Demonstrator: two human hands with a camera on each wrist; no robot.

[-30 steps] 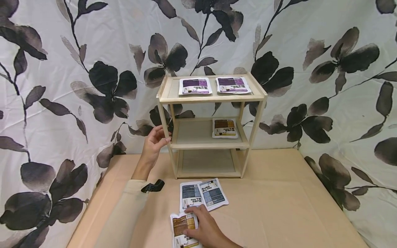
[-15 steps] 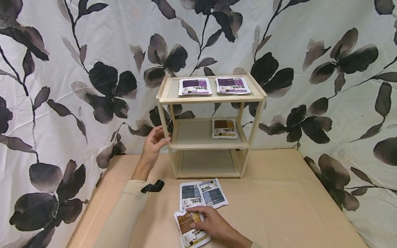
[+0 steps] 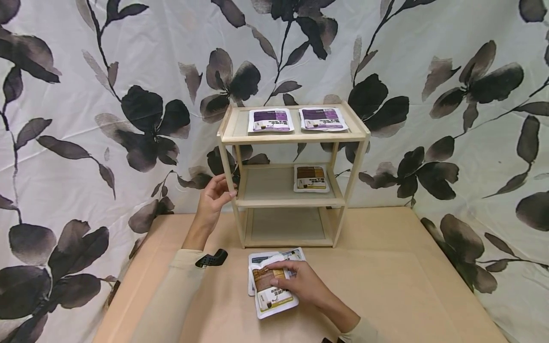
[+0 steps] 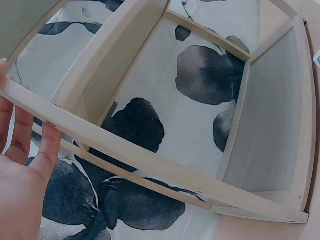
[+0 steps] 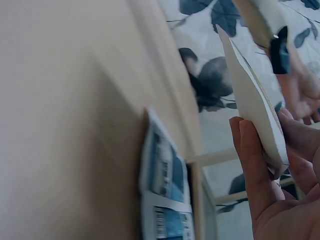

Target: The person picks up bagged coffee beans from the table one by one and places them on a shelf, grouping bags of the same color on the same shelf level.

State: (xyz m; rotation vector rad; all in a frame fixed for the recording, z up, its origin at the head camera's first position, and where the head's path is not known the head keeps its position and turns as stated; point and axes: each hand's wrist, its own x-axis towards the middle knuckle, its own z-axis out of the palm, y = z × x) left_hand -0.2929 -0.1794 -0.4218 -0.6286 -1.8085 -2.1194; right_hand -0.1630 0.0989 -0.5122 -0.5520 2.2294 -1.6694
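Observation:
My left hand (image 3: 209, 202) grips the left front post of a small three-tier wooden shelf (image 3: 296, 139); in the left wrist view its fingers (image 4: 47, 150) reach behind the post (image 4: 140, 157). My right hand (image 3: 306, 282) pinches a white pouch with a brown-and-yellow label (image 3: 274, 301), thumb on one face and fingers on the other. The right wrist view shows this pouch (image 5: 255, 100) edge-on, raised off the table. Below it, two blue-labelled pouches (image 5: 162, 162) lie overlapping on the table, mostly covered by the held pouch in the head view.
Two purple-labelled pouches, left (image 3: 271, 120) and right (image 3: 323, 118), lie on the top tier. Another brown-labelled pouch (image 3: 310, 178) is at the right of the middle tier. The shelf stands on a tan table (image 3: 386, 276) before a flower-patterned curtain (image 3: 300, 71).
The brown-labelled pouch has come up off the table and moved forward in my right hand, now overlapping the blue pouches. My left hand has stayed on the shelf post.

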